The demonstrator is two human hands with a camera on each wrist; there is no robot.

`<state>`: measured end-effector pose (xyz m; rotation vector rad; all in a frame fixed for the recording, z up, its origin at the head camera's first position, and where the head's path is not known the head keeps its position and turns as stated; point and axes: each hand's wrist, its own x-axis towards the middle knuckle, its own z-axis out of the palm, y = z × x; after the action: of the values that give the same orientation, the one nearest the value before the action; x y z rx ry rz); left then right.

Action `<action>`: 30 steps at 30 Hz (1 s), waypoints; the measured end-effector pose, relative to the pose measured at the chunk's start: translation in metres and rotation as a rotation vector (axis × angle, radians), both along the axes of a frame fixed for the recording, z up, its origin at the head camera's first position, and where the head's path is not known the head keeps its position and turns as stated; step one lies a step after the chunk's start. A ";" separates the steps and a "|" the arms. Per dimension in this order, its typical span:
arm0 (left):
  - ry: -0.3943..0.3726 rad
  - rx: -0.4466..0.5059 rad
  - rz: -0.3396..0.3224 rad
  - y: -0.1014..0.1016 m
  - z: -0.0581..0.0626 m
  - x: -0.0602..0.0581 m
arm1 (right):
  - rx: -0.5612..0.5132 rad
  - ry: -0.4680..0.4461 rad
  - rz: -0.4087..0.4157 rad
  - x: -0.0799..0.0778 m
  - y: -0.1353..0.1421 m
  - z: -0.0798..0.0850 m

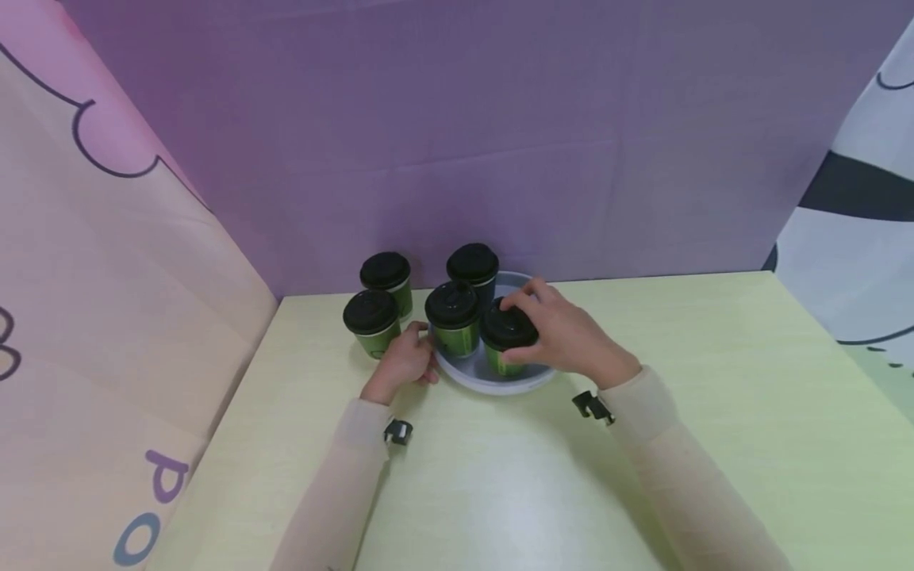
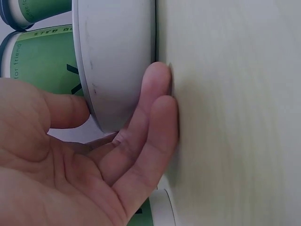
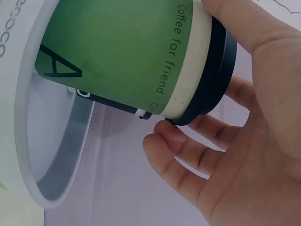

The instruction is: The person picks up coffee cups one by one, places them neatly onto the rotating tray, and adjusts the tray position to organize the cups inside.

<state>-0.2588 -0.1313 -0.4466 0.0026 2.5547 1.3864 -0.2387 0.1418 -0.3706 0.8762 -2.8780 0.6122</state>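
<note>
A round white tray (image 1: 493, 387) with a raised wall sits toward the back of the table. My left hand (image 1: 407, 361) holds its left side; in the left wrist view the thumb lies at the rim and the fingers curl under the tray wall (image 2: 117, 56). My right hand (image 1: 571, 337) grips a green paper coffee cup (image 1: 503, 337) by its black lid, over the tray's front right. In the right wrist view, thumb and fingers span the lid of that cup (image 3: 117, 52). Beside it in the tray stands another green cup (image 1: 455, 329). A darker cup (image 1: 474, 266) is behind them.
Two more lidded green cups, a rear one (image 1: 385, 274) and a front one (image 1: 371, 317), stand on the table left of the tray, close to my left hand. A purple cloth wall (image 1: 443, 143) rises behind the table (image 1: 471, 476). Printed cloth (image 1: 107, 317) borders the left side.
</note>
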 end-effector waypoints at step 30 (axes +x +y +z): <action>-0.055 -0.024 -0.088 -0.008 0.011 0.004 | -0.193 -0.020 -0.124 -0.014 0.042 0.013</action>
<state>-0.2553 -0.1389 -0.4357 0.0706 2.4947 1.3049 -0.2531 0.1838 -0.3573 0.6635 -2.8032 0.8716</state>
